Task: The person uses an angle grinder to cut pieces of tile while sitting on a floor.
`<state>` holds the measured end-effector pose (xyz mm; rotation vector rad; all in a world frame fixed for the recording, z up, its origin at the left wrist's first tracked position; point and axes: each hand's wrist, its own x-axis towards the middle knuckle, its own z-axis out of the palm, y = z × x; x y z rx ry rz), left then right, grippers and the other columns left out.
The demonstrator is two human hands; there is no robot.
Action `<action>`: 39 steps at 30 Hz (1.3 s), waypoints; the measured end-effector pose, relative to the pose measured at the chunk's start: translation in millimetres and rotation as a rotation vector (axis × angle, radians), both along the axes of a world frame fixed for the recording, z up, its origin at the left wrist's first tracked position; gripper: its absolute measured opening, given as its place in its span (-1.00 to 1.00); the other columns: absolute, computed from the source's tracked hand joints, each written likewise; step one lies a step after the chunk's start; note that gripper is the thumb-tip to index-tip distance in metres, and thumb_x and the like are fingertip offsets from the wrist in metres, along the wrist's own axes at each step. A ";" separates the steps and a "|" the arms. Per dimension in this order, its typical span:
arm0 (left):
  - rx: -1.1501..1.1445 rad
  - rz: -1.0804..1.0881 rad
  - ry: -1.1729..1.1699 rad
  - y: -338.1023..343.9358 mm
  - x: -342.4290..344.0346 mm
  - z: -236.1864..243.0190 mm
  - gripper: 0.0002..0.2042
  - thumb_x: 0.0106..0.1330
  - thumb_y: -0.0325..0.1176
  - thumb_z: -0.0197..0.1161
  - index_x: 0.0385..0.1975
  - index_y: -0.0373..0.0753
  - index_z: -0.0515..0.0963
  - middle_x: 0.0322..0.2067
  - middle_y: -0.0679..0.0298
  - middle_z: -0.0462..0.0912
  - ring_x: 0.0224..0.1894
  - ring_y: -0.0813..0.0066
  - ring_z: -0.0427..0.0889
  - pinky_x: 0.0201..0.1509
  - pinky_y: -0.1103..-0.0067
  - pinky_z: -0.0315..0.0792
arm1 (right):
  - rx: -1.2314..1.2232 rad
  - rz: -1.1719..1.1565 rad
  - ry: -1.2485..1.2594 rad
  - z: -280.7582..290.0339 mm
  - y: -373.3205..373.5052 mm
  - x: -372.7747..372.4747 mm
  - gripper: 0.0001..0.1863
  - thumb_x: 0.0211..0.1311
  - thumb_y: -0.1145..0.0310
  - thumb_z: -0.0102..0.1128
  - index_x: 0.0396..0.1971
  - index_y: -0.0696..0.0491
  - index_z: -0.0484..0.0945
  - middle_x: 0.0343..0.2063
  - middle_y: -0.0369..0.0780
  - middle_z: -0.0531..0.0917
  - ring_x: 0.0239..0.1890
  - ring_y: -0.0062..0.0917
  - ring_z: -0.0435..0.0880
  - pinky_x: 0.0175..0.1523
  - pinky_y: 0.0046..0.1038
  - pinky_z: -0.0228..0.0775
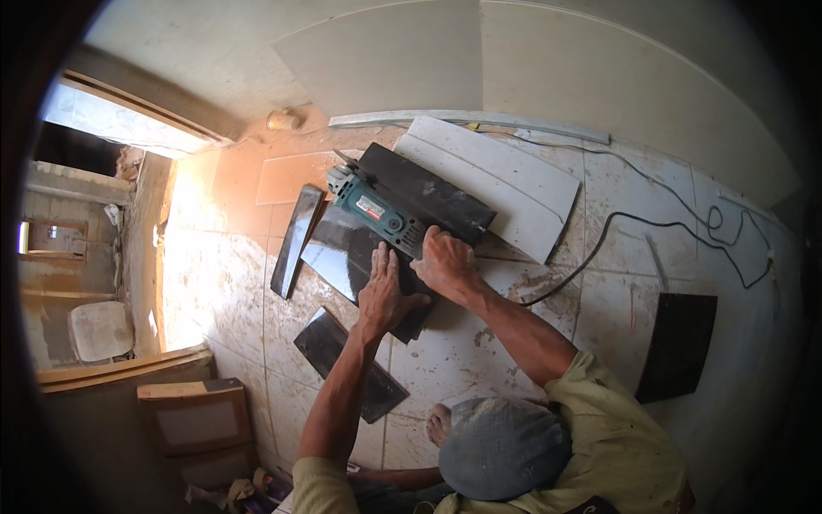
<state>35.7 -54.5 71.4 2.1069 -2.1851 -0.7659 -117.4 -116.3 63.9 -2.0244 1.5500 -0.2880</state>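
A head-worn wide fisheye camera looks down and forward onto the tiled floor [231, 300]. The left grip [383, 295] and right grip [443, 259] appear near mid-frame at close range; forearms [522, 325] extend from below. The floor's far edge and the wall [214, 51] lie farther off, toward the upper rim.

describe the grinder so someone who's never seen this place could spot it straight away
On the floor, find the big white slab near the picture's top centre. Below and left of it, amid black tiles, is the grinder, its rear end in the right hand. Its teal body and grey head set it apart from the flat black and white pieces around it.
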 end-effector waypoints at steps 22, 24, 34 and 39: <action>0.033 0.036 0.024 -2.1 -0.6 1.3 0.18 -0.16 0.01 0.56 0.39 -0.51 0.00 0.44 -0.20 -0.08 0.51 -0.03 -0.10 0.50 0.37 0.05 | 0.012 0.031 0.023 -0.6 8.4 -11.9 -0.52 0.08 0.14 0.40 -0.25 0.22 0.42 -0.35 -0.03 0.64 -0.31 -0.26 0.76 -0.28 -0.34 0.66; 0.028 0.033 0.015 -2.1 -0.4 0.5 0.18 -0.17 0.01 0.57 0.39 -0.51 0.01 0.44 -0.20 -0.08 0.51 -0.02 -0.10 0.50 0.37 0.05 | 0.018 0.029 0.023 4.3 9.4 -14.0 -0.52 0.08 0.14 0.40 -0.25 0.22 0.42 -0.35 -0.02 0.64 -0.31 -0.26 0.76 -0.28 -0.34 0.66; 0.057 0.044 0.007 -2.9 -2.2 3.3 0.17 -0.17 0.02 0.57 0.38 -0.50 0.03 0.45 -0.16 -0.10 0.51 -0.01 -0.08 0.48 0.38 0.09 | 0.044 0.029 -0.010 5.0 12.4 -18.3 -0.53 0.06 0.18 0.41 -0.24 0.22 0.42 -0.33 0.00 0.65 -0.28 -0.23 0.76 -0.24 -0.32 0.66; 0.053 0.039 0.005 -3.0 -2.2 3.0 0.16 -0.17 0.03 0.57 0.38 -0.51 0.04 0.45 -0.16 -0.10 0.51 -0.01 -0.07 0.48 0.38 0.10 | 0.041 0.033 -0.003 1.7 12.8 -20.0 -0.51 0.06 0.17 0.41 -0.23 0.23 0.42 -0.32 0.00 0.65 -0.27 -0.23 0.75 -0.25 -0.33 0.66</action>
